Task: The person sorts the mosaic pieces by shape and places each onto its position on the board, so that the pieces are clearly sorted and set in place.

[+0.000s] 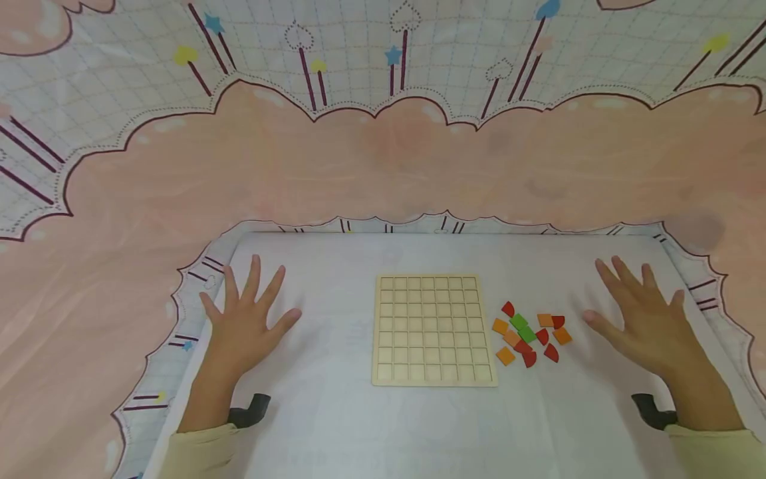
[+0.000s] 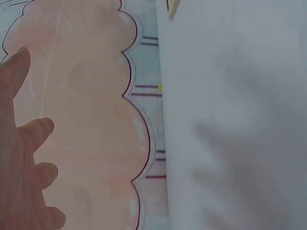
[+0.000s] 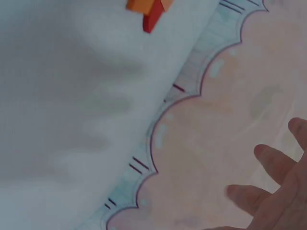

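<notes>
In the head view my left hand [image 1: 242, 332] is spread over the left side of the white table, holding nothing. My right hand [image 1: 649, 329] hovers with fingers apart over the right side, also holding nothing. Between them lies a pale wooden grid board [image 1: 429, 330] with bare square cells. Just right of the board is a loose group of small flat pieces: green squares [image 1: 526, 333], orange squares [image 1: 505, 356] and red quarter-round pieces [image 1: 551, 352]. The right hand is nearest to these pieces. In the right wrist view an orange piece [image 3: 140, 5] and a red piece [image 3: 152, 18] show at the top edge.
The white tabletop [image 1: 311, 426] has a raised patterned cloth border [image 1: 191, 279] along its left, back and right sides. Beyond it spreads a pink cloud-print cloth [image 1: 359, 166]. A dark strap piece [image 1: 250, 411] sits at the left wrist, another [image 1: 653, 411] at the right.
</notes>
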The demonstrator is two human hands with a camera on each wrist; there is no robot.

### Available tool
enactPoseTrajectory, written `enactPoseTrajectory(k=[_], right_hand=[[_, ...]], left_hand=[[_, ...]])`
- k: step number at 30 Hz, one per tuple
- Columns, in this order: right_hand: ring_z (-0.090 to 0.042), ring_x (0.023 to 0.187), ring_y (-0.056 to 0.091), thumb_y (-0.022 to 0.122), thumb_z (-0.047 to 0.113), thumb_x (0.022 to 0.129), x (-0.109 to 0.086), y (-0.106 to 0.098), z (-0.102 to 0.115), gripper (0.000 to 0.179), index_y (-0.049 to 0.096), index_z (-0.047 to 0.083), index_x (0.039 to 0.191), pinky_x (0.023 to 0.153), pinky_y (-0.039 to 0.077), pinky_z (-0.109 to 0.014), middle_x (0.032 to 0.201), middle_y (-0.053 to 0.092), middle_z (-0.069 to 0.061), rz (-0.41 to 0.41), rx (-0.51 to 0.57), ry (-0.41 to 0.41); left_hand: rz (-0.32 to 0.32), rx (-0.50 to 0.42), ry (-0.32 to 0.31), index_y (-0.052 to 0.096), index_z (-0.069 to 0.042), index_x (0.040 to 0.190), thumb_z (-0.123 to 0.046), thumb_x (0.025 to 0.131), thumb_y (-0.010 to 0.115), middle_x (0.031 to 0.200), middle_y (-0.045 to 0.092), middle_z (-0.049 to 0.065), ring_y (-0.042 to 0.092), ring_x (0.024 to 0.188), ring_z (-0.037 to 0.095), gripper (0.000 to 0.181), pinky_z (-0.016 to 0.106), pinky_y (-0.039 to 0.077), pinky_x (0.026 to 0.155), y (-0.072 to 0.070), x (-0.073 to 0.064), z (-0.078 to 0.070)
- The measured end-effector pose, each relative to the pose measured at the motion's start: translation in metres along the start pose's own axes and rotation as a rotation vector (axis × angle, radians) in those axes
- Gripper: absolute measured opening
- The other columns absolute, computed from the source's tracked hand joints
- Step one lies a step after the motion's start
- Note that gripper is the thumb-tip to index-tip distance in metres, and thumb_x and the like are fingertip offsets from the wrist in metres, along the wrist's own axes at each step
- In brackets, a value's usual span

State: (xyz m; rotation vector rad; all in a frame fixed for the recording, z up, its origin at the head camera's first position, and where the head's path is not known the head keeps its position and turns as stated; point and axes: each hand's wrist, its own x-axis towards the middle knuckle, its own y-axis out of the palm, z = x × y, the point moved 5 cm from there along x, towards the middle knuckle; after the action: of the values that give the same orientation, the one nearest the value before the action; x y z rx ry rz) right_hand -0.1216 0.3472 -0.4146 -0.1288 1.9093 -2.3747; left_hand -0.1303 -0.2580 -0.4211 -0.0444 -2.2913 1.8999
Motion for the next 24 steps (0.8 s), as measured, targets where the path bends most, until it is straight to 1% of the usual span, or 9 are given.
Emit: enactPoseTrajectory(k=[2, 5, 8, 11, 14, 18, 22, 24], right_hand=[[-0.063, 0.148, 0.008, 0.055, 0.058, 0.097, 0.006, 0.008, 0.004, 0.091, 0.003, 0.028, 0.165, 0.103, 0.001, -0.089, 0.170, 0.010, -0.020, 0.043, 0.034, 0.004], [-0.063, 0.145, 0.021, 0.054, 0.060, 0.097, 0.015, 0.023, 0.010, 0.091, 0.003, 0.026, 0.165, 0.105, 0.013, -0.087, 0.166, 0.021, -0.027, 0.116, 0.059, 0.015], [-0.059, 0.143, 0.031, 0.050, 0.065, 0.097, 0.023, 0.037, 0.019, 0.090, 0.006, 0.025, 0.166, 0.103, 0.028, -0.082, 0.161, 0.030, -0.030, 0.183, 0.069, 0.029], [-0.056, 0.139, 0.039, 0.047, 0.068, 0.097, 0.030, 0.050, 0.030, 0.088, 0.013, 0.023, 0.165, 0.100, 0.038, -0.079, 0.158, 0.038, -0.031, 0.222, 0.074, 0.032], [-0.052, 0.136, 0.044, 0.046, 0.068, 0.097, 0.035, 0.058, 0.039, 0.084, 0.026, 0.020, 0.163, 0.100, 0.041, -0.076, 0.153, 0.045, -0.029, 0.238, 0.087, 0.019], [-0.048, 0.134, 0.047, 0.046, 0.066, 0.098, 0.041, 0.067, 0.048, 0.079, 0.039, 0.015, 0.157, 0.102, 0.041, -0.074, 0.144, 0.058, -0.024, 0.265, 0.127, -0.009], [-0.043, 0.129, 0.053, 0.049, 0.064, 0.099, 0.047, 0.075, 0.054, 0.073, 0.051, 0.012, 0.150, 0.101, 0.044, -0.071, 0.134, 0.065, -0.019, 0.270, 0.136, -0.065], [-0.040, 0.124, 0.056, 0.053, 0.058, 0.099, 0.051, 0.078, 0.056, 0.066, 0.058, 0.010, 0.144, 0.097, 0.048, -0.067, 0.131, 0.066, -0.017, 0.257, 0.132, -0.107]], left_hand=[[0.008, -0.041, 0.005, 0.019, -0.034, 0.164, -0.068, 0.095, 0.049, 0.173, -0.003, 0.007, -0.015, 0.154, 0.051, 0.082, 0.090, -0.007, 0.103, 0.008, 0.003, -0.009], [0.018, -0.099, 0.013, 0.023, -0.033, 0.163, -0.062, 0.096, 0.054, 0.174, 0.003, 0.007, -0.005, 0.156, 0.051, 0.080, 0.088, 0.001, 0.107, 0.022, 0.006, -0.024], [0.028, -0.170, 0.018, 0.029, -0.031, 0.162, -0.056, 0.096, 0.057, 0.173, 0.010, 0.006, 0.005, 0.157, 0.049, 0.076, 0.084, 0.008, 0.112, 0.039, 0.010, -0.040], [0.031, -0.282, 0.030, 0.035, -0.026, 0.160, -0.051, 0.099, 0.057, 0.172, 0.016, 0.005, 0.013, 0.157, 0.045, 0.070, 0.080, 0.013, 0.115, 0.057, 0.013, -0.054], [0.044, -0.431, 0.045, 0.040, -0.021, 0.158, -0.047, 0.102, 0.053, 0.171, 0.023, 0.004, 0.019, 0.157, 0.041, 0.063, 0.071, 0.018, 0.120, 0.074, 0.017, -0.067], [0.060, -0.614, 0.047, 0.046, -0.017, 0.154, -0.043, 0.106, 0.050, 0.168, 0.031, 0.002, 0.025, 0.156, 0.033, 0.056, 0.061, 0.023, 0.124, 0.092, 0.023, -0.082], [0.059, -0.720, 0.042, 0.049, -0.016, 0.152, -0.043, 0.106, 0.048, 0.165, 0.036, 0.001, 0.029, 0.155, 0.030, 0.053, 0.059, 0.025, 0.124, 0.106, 0.028, -0.094], [0.055, -0.754, 0.042, 0.050, -0.015, 0.151, -0.044, 0.106, 0.048, 0.164, 0.039, 0.003, 0.030, 0.155, 0.030, 0.054, 0.059, 0.025, 0.124, 0.110, 0.030, -0.100]])
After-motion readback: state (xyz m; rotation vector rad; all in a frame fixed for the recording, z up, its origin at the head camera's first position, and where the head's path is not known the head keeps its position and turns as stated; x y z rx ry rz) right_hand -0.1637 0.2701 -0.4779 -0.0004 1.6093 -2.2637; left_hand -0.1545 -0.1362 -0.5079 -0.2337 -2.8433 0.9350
